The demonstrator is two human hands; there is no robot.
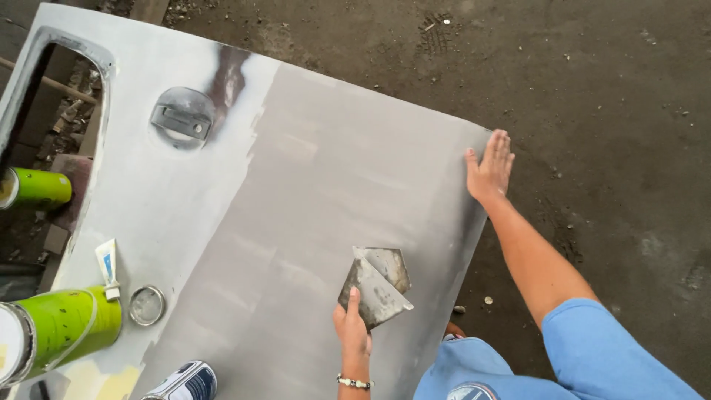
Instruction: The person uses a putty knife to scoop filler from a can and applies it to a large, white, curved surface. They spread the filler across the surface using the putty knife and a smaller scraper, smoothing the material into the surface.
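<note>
Head view looks down on one big grey car door panel (296, 207) lying flat over the dirt ground (592, 74). Most of the panel is dull grey, and the part near the window hole is lighter and a bit shiny.

There are two flat metal spreader blades (378, 281). They lie one over the other and fan out like cards. They sit on the lower middle of the panel. The left hand (352, 330) grips both blades at their bottom corner, with the fingers closed around them and one finger lying up along the blade. A bead bracelet (354, 383) is on that wrist.

The right hand (489, 167) is wide open and flat. Its fingers are straight and close together. It presses on the far right edge of the panel and holds nothing.

There is one round door handle recess (182, 118) near the top left of the panel.

At the left edge of the panel are two green cans. One green can (63, 330) is at the bottom left, and the other can (33, 189) is higher up, off the side. One small white tube (107, 267) and one round metal lid (147, 305) lie just beside the lower can. One blue and white can (185, 383) peeks in at the bottom edge.
</note>
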